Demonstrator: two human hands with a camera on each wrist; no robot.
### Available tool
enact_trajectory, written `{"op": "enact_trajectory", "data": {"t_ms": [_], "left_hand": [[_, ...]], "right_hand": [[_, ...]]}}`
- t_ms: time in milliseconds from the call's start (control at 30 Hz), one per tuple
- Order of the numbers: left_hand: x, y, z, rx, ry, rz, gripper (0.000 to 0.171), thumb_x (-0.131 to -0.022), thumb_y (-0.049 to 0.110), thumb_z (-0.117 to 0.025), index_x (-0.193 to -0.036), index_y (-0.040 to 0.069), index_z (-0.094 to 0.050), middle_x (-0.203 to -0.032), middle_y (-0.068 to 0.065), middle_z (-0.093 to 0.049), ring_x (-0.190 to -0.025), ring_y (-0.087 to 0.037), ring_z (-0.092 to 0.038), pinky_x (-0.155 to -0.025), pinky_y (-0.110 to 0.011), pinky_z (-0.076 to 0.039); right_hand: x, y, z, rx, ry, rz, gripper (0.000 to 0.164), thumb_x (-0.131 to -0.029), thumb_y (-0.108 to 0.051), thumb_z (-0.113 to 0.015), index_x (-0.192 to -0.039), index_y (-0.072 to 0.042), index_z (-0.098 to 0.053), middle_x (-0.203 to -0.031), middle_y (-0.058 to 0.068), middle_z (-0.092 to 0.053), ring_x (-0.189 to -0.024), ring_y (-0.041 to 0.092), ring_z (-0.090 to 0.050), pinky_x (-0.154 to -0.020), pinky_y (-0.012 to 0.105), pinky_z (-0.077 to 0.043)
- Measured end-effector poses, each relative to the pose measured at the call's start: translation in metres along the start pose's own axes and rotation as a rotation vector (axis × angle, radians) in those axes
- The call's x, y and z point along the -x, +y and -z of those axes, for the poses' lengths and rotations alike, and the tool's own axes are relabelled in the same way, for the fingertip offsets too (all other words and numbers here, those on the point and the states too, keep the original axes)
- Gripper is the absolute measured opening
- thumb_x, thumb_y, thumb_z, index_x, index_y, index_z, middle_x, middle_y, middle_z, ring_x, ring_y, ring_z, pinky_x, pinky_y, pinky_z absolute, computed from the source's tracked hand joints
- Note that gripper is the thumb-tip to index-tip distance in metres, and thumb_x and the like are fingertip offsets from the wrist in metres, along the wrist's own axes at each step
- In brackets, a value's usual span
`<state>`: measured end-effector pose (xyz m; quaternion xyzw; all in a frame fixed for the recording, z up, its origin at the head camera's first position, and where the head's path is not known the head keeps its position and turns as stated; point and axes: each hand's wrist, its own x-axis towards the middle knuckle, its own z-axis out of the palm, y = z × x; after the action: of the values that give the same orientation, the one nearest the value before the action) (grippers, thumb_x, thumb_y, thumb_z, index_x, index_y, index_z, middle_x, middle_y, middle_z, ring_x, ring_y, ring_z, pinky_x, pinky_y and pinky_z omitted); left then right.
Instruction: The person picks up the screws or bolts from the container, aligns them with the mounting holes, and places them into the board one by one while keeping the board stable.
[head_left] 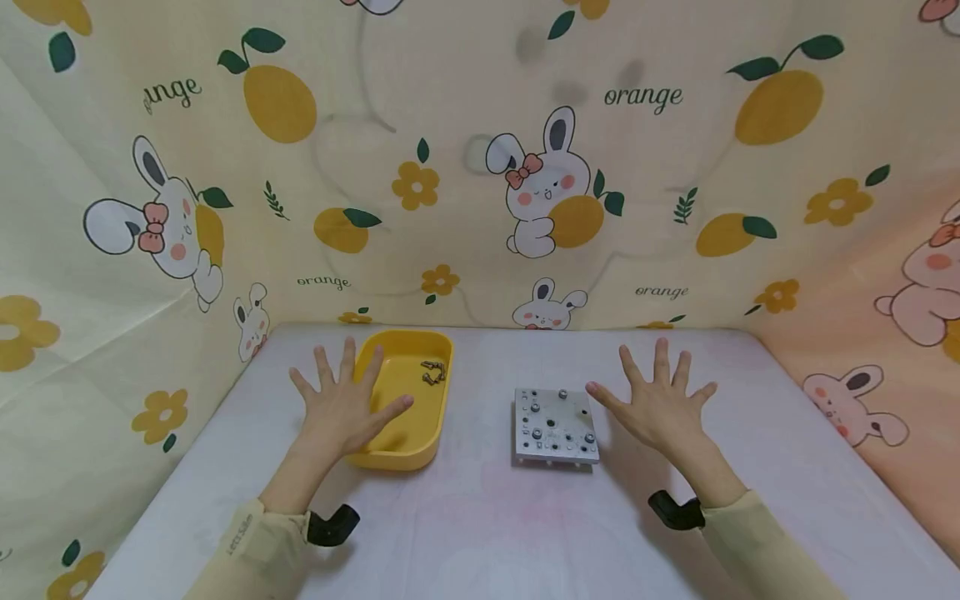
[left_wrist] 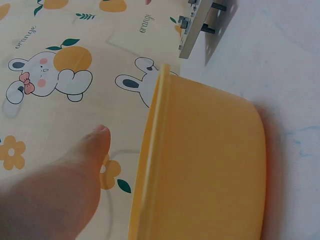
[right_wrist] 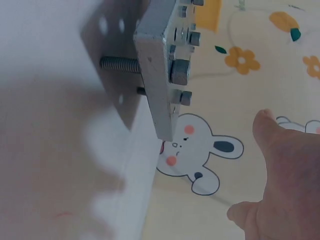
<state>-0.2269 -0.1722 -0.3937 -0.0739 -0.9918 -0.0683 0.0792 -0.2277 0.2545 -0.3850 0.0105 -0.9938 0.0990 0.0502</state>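
Observation:
My left hand (head_left: 337, 412), fingers spread wide, hovers over the left side of a yellow plastic tray (head_left: 412, 358). Several small screws (head_left: 432, 372) lie in that tray near its far right corner. My right hand (head_left: 660, 408) is also held up with spread fingers, just right of a square grey metal block (head_left: 558, 423). Bolts and holes dot the block's top; in the right wrist view a threaded bolt shank (right_wrist: 120, 64) sticks out beneath it. Neither hand holds anything. Only the left thumb (left_wrist: 92, 157) and part of the right hand (right_wrist: 292, 170) show in the wrist views.
A white table surface (head_left: 465, 533) lies under everything. Behind and at both sides hangs a cloth (head_left: 450, 108) printed with rabbits and oranges. Each sleeve cuff bears a black wrist device, one on the left (head_left: 333, 527) and one on the right (head_left: 675, 511).

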Motion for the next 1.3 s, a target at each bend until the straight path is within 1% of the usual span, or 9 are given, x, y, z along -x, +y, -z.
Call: {"op": "enact_trajectory", "data": {"t_ms": [233, 500, 567, 667, 800, 900, 1033, 1167, 1300], "left_hand": [[-0.001, 0.001, -0.002, 0.000, -0.026, 0.011, 0.096, -0.087, 0.077, -0.042, -0.157, 0.014, -0.022, -0.158, -0.029, -0.006, -0.135, -0.063, 0.002, -0.096, -0.078, 0.012], [-0.002, -0.001, -0.007, 0.013, -0.021, -0.003, 0.094, -0.089, 0.075, -0.040, -0.156, 0.011, -0.026, -0.156, -0.031, -0.012, -0.137, -0.061, -0.005, -0.102, -0.075, 0.003], [-0.003, -0.002, -0.008, 0.031, -0.005, -0.017, 0.091, -0.092, 0.072, -0.041, -0.154, 0.007, -0.029, -0.156, -0.031, -0.016, -0.137, -0.059, -0.010, -0.104, -0.075, -0.002], [-0.005, -0.004, -0.008, 0.079, 0.049, -0.049, 0.078, -0.097, 0.060, -0.047, -0.148, 0.001, -0.039, -0.152, -0.030, -0.027, -0.136, -0.054, -0.022, -0.105, -0.072, -0.012], [-0.010, -0.004, -0.004, 0.218, 0.120, -0.105, 0.060, -0.099, 0.043, -0.057, -0.138, -0.002, -0.049, -0.143, -0.027, -0.042, -0.130, -0.047, -0.037, -0.106, -0.063, -0.025], [-0.013, -0.002, 0.001, 0.367, 0.088, -0.138, 0.055, -0.098, 0.040, -0.059, -0.136, 0.000, -0.052, -0.140, -0.022, -0.048, -0.129, -0.041, -0.042, -0.105, -0.057, -0.034], [-0.024, -0.002, 0.014, 0.572, -0.028, -0.168, 0.054, -0.097, 0.042, -0.061, -0.136, 0.005, -0.054, -0.137, -0.015, -0.052, -0.121, -0.033, -0.053, -0.097, -0.051, -0.045], [-0.045, -0.006, 0.026, 0.718, -0.118, -0.171, 0.052, -0.096, 0.044, -0.062, -0.133, 0.007, -0.056, -0.131, -0.011, -0.058, -0.111, -0.029, -0.059, -0.088, -0.045, -0.052], [-0.069, -0.009, 0.023, 0.883, -0.194, -0.123, 0.044, -0.099, 0.033, -0.061, -0.130, 0.002, -0.057, -0.121, -0.013, -0.061, -0.106, -0.030, -0.062, -0.085, -0.042, -0.054]], "right_hand": [[-0.001, -0.002, -0.005, 0.002, 0.004, -0.007, 0.101, -0.086, -0.082, -0.033, -0.156, -0.009, -0.022, -0.154, 0.036, 0.010, -0.134, 0.058, 0.019, -0.085, 0.084, 0.013], [-0.001, -0.003, -0.009, -0.008, 0.023, -0.008, 0.100, -0.087, -0.081, -0.035, -0.155, -0.008, -0.026, -0.154, 0.037, 0.002, -0.137, 0.060, 0.008, -0.088, 0.083, 0.012], [0.000, -0.004, -0.011, -0.034, 0.029, -0.010, 0.098, -0.088, -0.079, -0.034, -0.154, -0.006, -0.029, -0.154, 0.038, -0.002, -0.137, 0.060, 0.002, -0.090, 0.084, 0.007], [0.000, -0.006, -0.014, -0.154, 0.042, 0.004, 0.088, -0.094, -0.070, -0.039, -0.148, 0.001, -0.037, -0.150, 0.038, -0.020, -0.134, 0.059, -0.017, -0.096, 0.080, -0.012], [0.000, -0.009, -0.017, -0.401, 0.017, 0.035, 0.063, -0.100, -0.045, -0.053, -0.136, 0.006, -0.049, -0.132, 0.034, -0.049, -0.118, 0.050, -0.048, -0.090, 0.063, -0.042], [-0.002, -0.013, -0.022, -0.577, -0.062, 0.002, 0.052, -0.098, -0.031, -0.060, -0.134, 0.005, -0.052, -0.122, 0.029, -0.058, -0.106, 0.040, -0.060, -0.083, 0.051, -0.052], [-0.004, -0.017, -0.032, -0.793, -0.162, -0.123, 0.051, -0.097, -0.023, -0.063, -0.136, 0.005, -0.050, -0.117, 0.024, -0.061, -0.089, 0.028, -0.063, -0.077, 0.042, -0.056], [-0.007, -0.017, -0.042, -0.927, -0.180, -0.237, 0.049, -0.094, -0.015, -0.065, -0.136, 0.005, -0.049, -0.113, 0.022, -0.062, -0.078, 0.021, -0.061, -0.071, 0.036, -0.056], [-0.009, -0.013, -0.049, -1.032, -0.206, -0.292, 0.049, -0.094, -0.010, -0.064, -0.137, 0.004, -0.049, -0.113, 0.020, -0.063, -0.079, 0.018, -0.061, -0.069, 0.032, -0.055]]}}
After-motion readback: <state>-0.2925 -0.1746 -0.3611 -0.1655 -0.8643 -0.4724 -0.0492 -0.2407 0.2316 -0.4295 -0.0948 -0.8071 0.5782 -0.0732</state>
